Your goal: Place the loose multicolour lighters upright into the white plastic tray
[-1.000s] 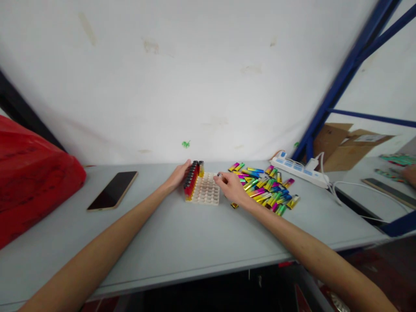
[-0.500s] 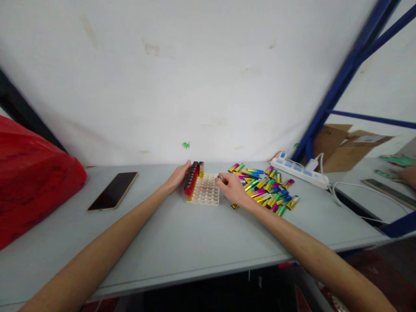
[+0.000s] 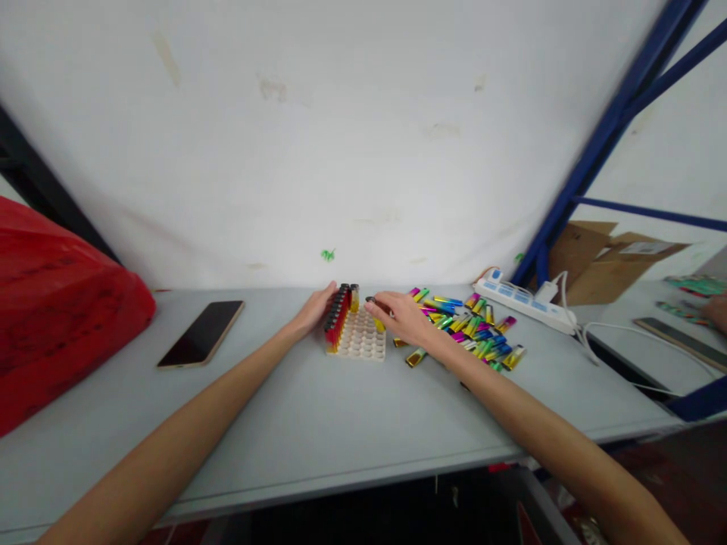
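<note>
A white tray (image 3: pixel 363 350) with rows of round holes lies on the table. Along its left side stands a row of red lighters (image 3: pixel 336 322) with black tops, and a yellow lighter (image 3: pixel 355 298) stands upright at its back. My left hand (image 3: pixel 313 312) is against the tray's left side, its fingers partly hidden behind the red row. Over the right back part of the tray, my right hand (image 3: pixel 400 314) has its fingers closed on a yellow lighter (image 3: pixel 379 325) with a dark top. Right of the tray lies a loose pile of shiny multicoloured lighters (image 3: pixel 471 325).
A phone (image 3: pixel 201 333) lies to the left, beside a red plastic bag (image 3: pixel 62 310). Behind the pile sits a white power strip (image 3: pixel 525 303) with a cable. A blue metal frame (image 3: pixel 591 166) and cardboard box (image 3: pixel 607 265) stand right. Another person's hand (image 3: pixel 716 310) shows at the right edge.
My right hand has moved left over the tray with the yellow lighter. A few lighters at the pile's near left edge have shifted. My left hand stays at the tray.
</note>
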Tool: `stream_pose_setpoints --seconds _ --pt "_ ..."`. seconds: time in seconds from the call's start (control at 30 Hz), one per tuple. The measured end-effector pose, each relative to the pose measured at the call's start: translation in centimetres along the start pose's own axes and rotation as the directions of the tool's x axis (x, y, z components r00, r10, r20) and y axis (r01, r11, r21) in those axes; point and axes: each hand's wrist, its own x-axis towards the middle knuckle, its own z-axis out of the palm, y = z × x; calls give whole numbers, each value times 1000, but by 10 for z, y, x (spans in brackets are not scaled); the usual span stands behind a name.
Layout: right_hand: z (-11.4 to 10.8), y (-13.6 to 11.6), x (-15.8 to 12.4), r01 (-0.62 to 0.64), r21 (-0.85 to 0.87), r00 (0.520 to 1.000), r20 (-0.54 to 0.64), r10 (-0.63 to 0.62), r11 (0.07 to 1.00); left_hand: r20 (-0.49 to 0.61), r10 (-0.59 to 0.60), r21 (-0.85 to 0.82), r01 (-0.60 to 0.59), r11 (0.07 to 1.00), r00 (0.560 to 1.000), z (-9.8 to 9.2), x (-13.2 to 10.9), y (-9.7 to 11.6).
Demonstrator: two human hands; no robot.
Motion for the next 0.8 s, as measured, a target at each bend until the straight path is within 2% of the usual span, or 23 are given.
stream_pose_setpoints --seconds 0.1,0.37,0.57,0.7,0.8 --pt "5 6 10 -66 30 997 -25 67 997 4 1 -7 -1 1000 1000 1 0 0" --pt "26 17 29 -145 120 989 41 142 982 22 21 22 -22 1000 1000 -1 4 -4" --pt "29 12 37 -78 -107 976 192 97 991 23 40 51 -41 998 999 -5 8 -9" --pt "26 1 42 -93 -338 961 217 174 937 22 48 69 -49 996 999 -5 7 -9" --pt "23 -4 41 -110 -410 942 247 227 905 10 33 64 -34 997 999 -4 6 -7"
